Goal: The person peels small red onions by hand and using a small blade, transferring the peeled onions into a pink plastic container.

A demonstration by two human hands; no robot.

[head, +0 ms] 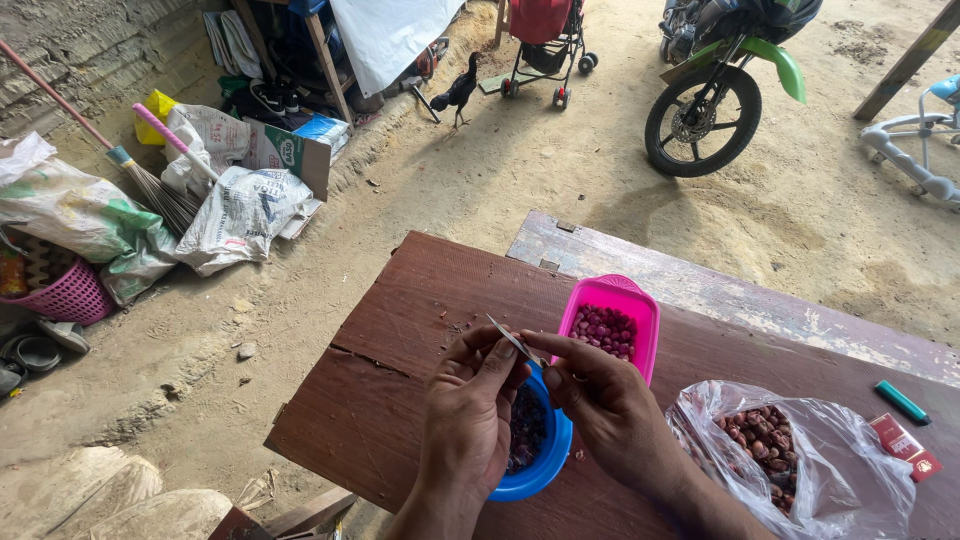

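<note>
My left hand (468,415) and my right hand (606,400) meet over a blue bowl (548,455) on a dark brown wooden board (400,370). My right hand pinches a thin metal blade (512,340), its tip pointing up and left. My left hand's fingertips close on something small right by the blade; it is too small to identify. The blue bowl holds dark scraps. Just beyond the hands stands a pink rectangular container (610,320) filled with reddish-purple seeds. At the right lies a clear plastic bag (790,450) of brown seeds.
A green lighter (902,401) and a red packet (905,445) lie at the board's right. Beyond is sandy ground with a motorcycle (715,100), a black chicken (458,92), a stroller (545,40), sacks (235,215), a broom (140,175) and a pink basket (65,295).
</note>
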